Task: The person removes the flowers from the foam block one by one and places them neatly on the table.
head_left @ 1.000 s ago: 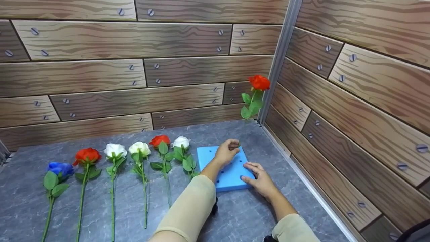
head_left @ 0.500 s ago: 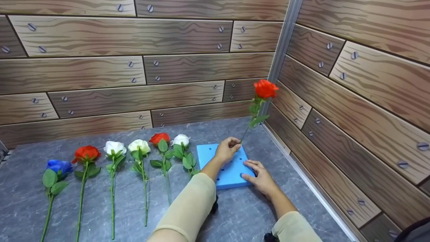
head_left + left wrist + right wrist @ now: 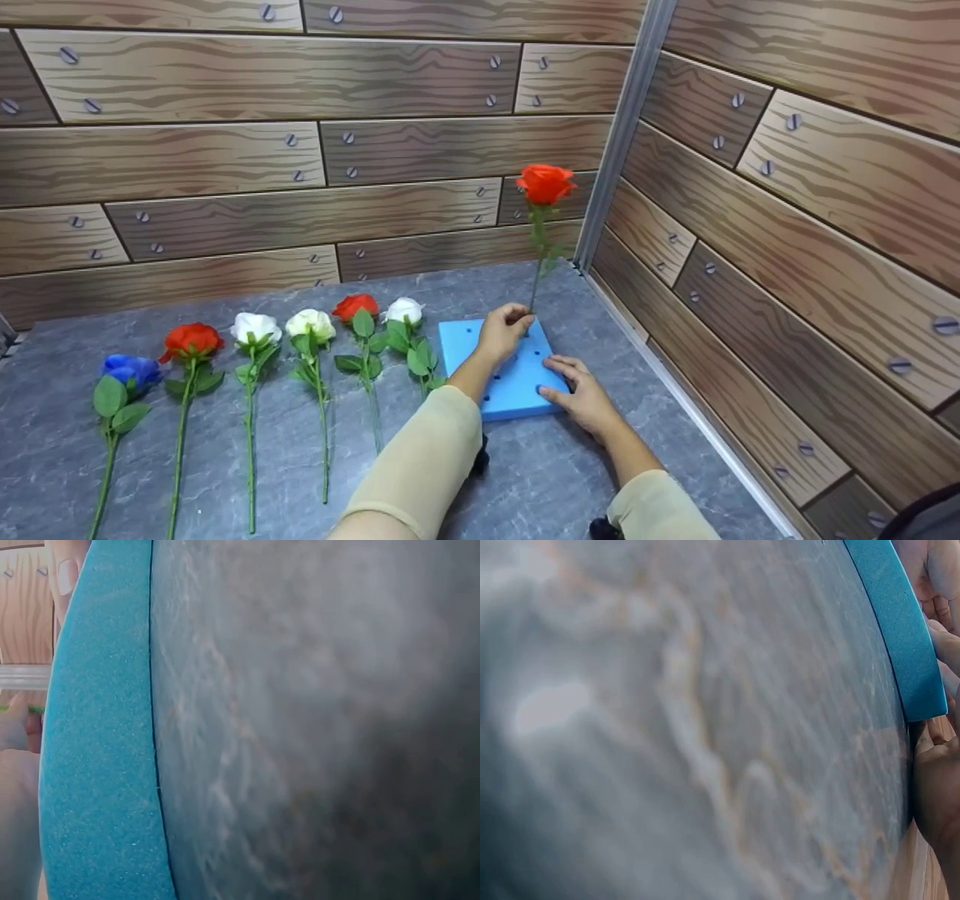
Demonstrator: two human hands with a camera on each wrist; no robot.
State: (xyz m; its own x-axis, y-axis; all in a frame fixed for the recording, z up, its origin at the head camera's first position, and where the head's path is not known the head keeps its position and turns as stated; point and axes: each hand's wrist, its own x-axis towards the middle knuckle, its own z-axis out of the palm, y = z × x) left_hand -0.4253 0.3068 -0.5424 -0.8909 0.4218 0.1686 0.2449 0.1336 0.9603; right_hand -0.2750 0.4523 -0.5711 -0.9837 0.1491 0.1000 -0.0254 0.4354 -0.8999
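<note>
In the head view my left hand (image 3: pixel 504 337) pinches the stem of a red rose (image 3: pixel 545 184) between thumb and fingers. The rose stands nearly upright over the far right part of a blue foam block (image 3: pixel 517 382) with small holes. The stem's lower end is partly behind the fingers; whether it sits in a hole I cannot tell. My right hand (image 3: pixel 589 401) rests on the block's right edge, thumb and fingers spread on it. The block's side (image 3: pixel 105 727) fills much of the left wrist view, and a bit of green stem (image 3: pixel 34 709) shows at the fingers.
On the grey marbled table (image 3: pixel 420 495) several roses lie in a row to the left: a blue rose (image 3: pixel 131 371), red roses (image 3: pixel 193 341), white roses (image 3: pixel 256 330) and a cream rose (image 3: pixel 310 325). Wood-patterned walls (image 3: pixel 225 172) enclose the back and right.
The red rose has swung from leaning right to nearly upright, its bloom now further left. My left hand has shifted slightly; the right hand stays on the block.
</note>
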